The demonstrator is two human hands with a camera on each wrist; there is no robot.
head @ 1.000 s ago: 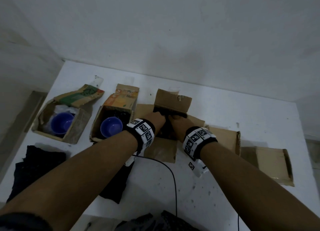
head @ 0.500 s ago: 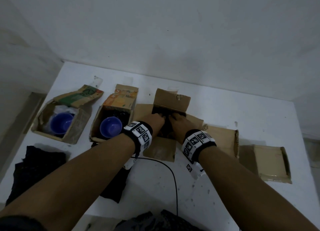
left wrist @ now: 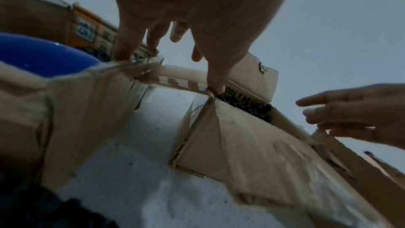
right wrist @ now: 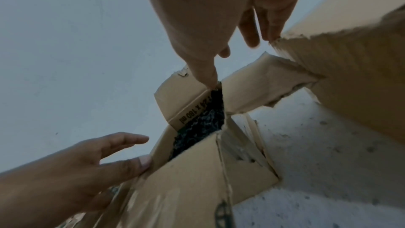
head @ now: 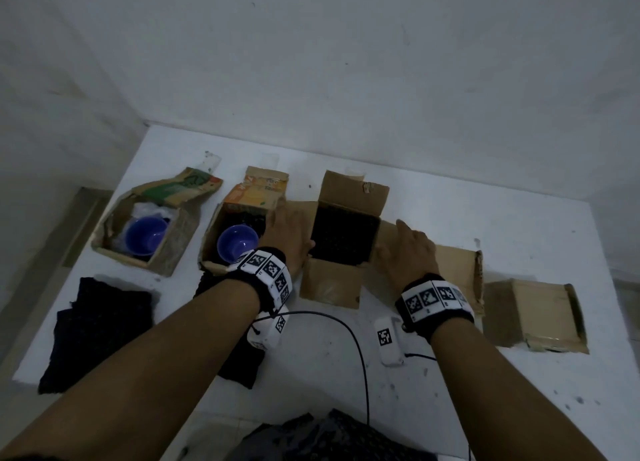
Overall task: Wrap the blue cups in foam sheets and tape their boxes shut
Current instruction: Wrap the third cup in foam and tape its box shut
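Note:
Three open cardboard boxes stand in a row on the white table (head: 450, 408). The left box (head: 166, 256) and the middle box (head: 211, 232) each hold a bare blue cup (head: 145, 235) (head: 238, 244). The third box (head: 330, 284) is filled with dark foam (head: 343, 239), and no cup shows in it. My left hand (head: 289, 232) rests with straight fingers on that box's left flap, its thumb (left wrist: 215, 86) at the box corner. On the right flap lies my right hand (head: 407, 249), also flat, holding nothing. The foam (right wrist: 201, 127) also shows in the right wrist view.
A fourth cardboard box (head: 540, 315) sits at the right, with more cardboard (head: 457, 270) between it and my right hand. Dark foam sheets (head: 97, 325) lie at the front left, another (head: 239, 360) under my left forearm. A black cable (head: 360, 356) crosses the front.
Both hands have come up out of the third box and moved apart onto its side flaps. The dark foam now lies uncovered inside it.

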